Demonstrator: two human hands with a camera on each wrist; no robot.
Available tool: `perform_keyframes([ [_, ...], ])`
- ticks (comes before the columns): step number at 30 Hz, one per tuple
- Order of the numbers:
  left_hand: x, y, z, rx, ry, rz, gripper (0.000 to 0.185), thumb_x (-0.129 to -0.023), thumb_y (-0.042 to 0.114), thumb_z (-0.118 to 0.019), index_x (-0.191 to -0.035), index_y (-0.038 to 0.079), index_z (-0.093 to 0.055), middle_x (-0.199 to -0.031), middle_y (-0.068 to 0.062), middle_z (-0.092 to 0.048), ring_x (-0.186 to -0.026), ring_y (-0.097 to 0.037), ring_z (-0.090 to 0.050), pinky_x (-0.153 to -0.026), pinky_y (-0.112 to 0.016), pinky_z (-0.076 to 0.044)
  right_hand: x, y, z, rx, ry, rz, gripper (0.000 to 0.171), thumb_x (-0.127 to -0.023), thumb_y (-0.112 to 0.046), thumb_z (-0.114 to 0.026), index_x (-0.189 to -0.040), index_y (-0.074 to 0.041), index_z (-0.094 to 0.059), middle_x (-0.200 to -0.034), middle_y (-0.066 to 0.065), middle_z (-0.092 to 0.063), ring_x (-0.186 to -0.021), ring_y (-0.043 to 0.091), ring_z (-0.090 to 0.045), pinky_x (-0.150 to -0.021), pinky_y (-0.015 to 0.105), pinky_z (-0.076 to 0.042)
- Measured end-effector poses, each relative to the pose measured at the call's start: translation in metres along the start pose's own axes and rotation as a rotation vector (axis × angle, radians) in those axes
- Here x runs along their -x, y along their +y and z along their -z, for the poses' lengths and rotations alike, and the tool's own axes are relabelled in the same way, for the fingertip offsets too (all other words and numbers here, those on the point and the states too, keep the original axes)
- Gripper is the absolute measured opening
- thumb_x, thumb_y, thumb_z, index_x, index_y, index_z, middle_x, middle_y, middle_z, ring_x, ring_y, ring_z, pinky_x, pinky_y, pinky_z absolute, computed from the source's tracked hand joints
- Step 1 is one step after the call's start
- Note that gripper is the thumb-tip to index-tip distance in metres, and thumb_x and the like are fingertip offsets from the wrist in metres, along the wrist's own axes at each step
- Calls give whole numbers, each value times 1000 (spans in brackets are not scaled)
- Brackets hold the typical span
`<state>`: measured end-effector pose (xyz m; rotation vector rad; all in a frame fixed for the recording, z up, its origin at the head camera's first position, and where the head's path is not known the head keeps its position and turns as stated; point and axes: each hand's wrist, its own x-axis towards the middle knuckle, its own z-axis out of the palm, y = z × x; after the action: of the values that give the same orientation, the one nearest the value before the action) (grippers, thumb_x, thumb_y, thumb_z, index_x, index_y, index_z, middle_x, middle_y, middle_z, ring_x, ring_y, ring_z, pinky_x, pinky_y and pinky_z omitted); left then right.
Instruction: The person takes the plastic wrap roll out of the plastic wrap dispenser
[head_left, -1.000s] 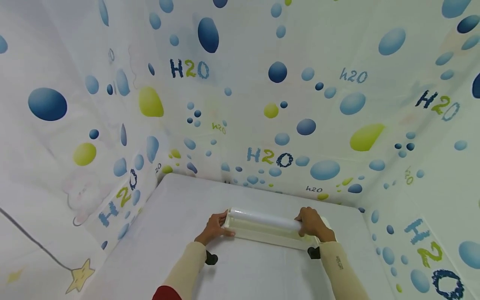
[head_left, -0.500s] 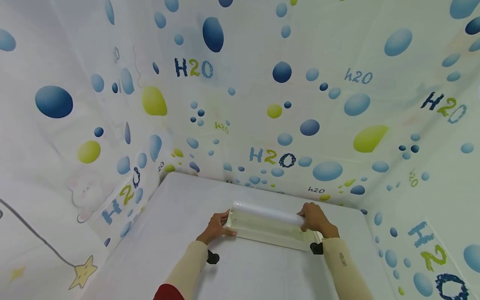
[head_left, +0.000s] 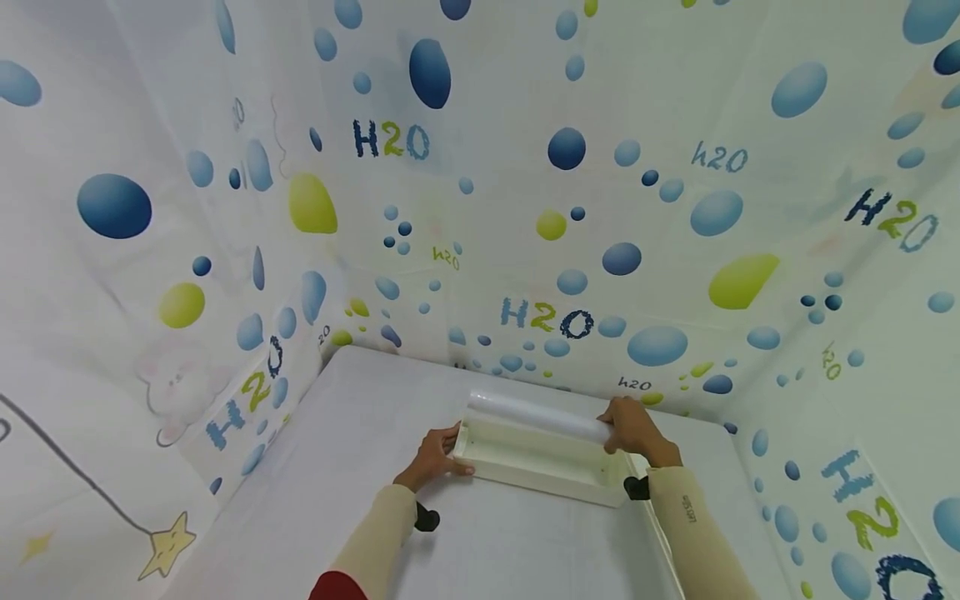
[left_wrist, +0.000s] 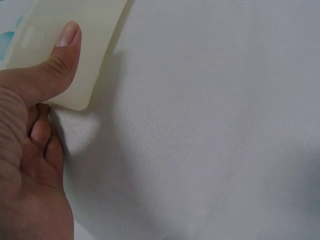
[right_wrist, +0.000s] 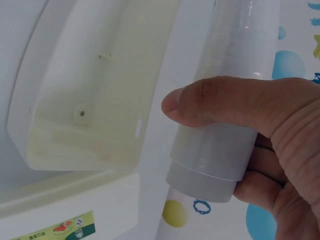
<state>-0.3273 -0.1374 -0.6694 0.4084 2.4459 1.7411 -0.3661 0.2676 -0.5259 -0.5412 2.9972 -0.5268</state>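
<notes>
A cream plastic trough-shaped holder point(head_left: 542, 459) lies on the white table point(head_left: 360, 433). A roll of clear film point(head_left: 537, 415) on a grey core is lifted just above the holder's far edge. My right hand point(head_left: 633, 429) grips the roll's right end point(right_wrist: 230, 125), thumb across it. My left hand point(head_left: 433, 456) holds the holder's left end point(left_wrist: 70, 45), thumb pressed on its outer wall. The holder's inside point(right_wrist: 90, 85) is bare and yellowish.
Curtains printed with blue and green bubbles and "H2O" point(head_left: 546, 315) close the table on three sides. A second cream piece with a green label point(right_wrist: 55, 230) lies under the holder's right end. Black wrist mounts point(head_left: 426, 519) sit on both sleeves.
The right hand has lifted the film roll up and away, out of the holder toward its far edge. The left hand has stayed on the holder's left end.
</notes>
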Motion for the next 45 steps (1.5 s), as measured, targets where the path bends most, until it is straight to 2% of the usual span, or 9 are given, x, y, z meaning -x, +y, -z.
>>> perform_keyframes([
  [6,-1,-4,0,16,3,32,111,-73,15,-103,-160,-11,-40,-164,-27,-47,-149,-50,-54,-124,-57,-46,-1,-3,-3,-20,6,-26,61,-54,7,-91,-115,9,-80,-102,17,-80,-92,30,-68,-86,43,-60],
  [13,5,8,2,-11,5,-13,106,-75,10,-102,-156,-19,-41,-158,-37,-48,-144,-56,-55,-120,-58,-50,-3,-4,-2,1,6,-41,60,-56,8,-90,-116,9,-80,-104,15,-80,-92,28,-66,-85,44,-60],
  [17,3,5,-1,-30,-1,31,106,-75,10,-102,-158,-15,-41,-162,-32,-47,-147,-52,-55,-122,-58,-48,-4,-2,-1,4,-3,-60,61,-58,8,-90,-118,9,-80,-104,15,-79,-91,27,-66,-83,43,-60],
  [19,1,2,-3,-18,-1,55,108,-74,10,-102,-160,-13,-40,-164,-30,-47,-148,-50,-54,-123,-57,-47,-4,0,-2,-1,-4,-66,60,-58,9,-89,-117,8,-80,-105,17,-80,-93,30,-69,-85,44,-62],
  [24,2,1,-2,41,-6,67,108,-74,7,-102,-160,-14,-39,-163,-31,-48,-149,-52,-53,-123,-59,-47,-5,2,-5,6,13,-51,58,-58,10,-90,-115,8,-81,-111,22,-83,-104,43,-76,-92,53,-66],
  [32,6,9,-1,0,-10,42,105,-78,8,-100,-159,-17,-38,-162,-36,-47,-147,-53,-54,-122,-54,-51,-8,-1,-6,26,39,-54,56,-59,9,-93,-115,7,-82,-110,19,-82,-104,42,-74,-98,58,-63],
  [35,7,8,-2,14,-10,80,106,-78,8,-99,-161,-14,-37,-165,-32,-45,-150,-50,-52,-124,-53,-47,-6,-2,-6,24,30,-60,57,-59,9,-92,-115,8,-81,-109,20,-82,-104,43,-74,-98,58,-64],
  [40,6,6,-2,22,-11,74,107,-77,6,-100,-160,-16,-37,-164,-34,-45,-150,-52,-52,-124,-56,-47,-5,-2,-4,9,23,-66,57,-60,10,-91,-116,10,-80,-111,23,-81,-105,44,-74,-97,57,-65],
  [45,1,1,-2,49,5,83,107,-75,4,-100,-160,-15,-38,-165,-32,-46,-151,-50,-51,-125,-57,-45,-5,-1,1,-8,36,-52,57,-60,12,-89,-116,10,-80,-106,21,-79,-98,41,-73,-90,56,-66],
])
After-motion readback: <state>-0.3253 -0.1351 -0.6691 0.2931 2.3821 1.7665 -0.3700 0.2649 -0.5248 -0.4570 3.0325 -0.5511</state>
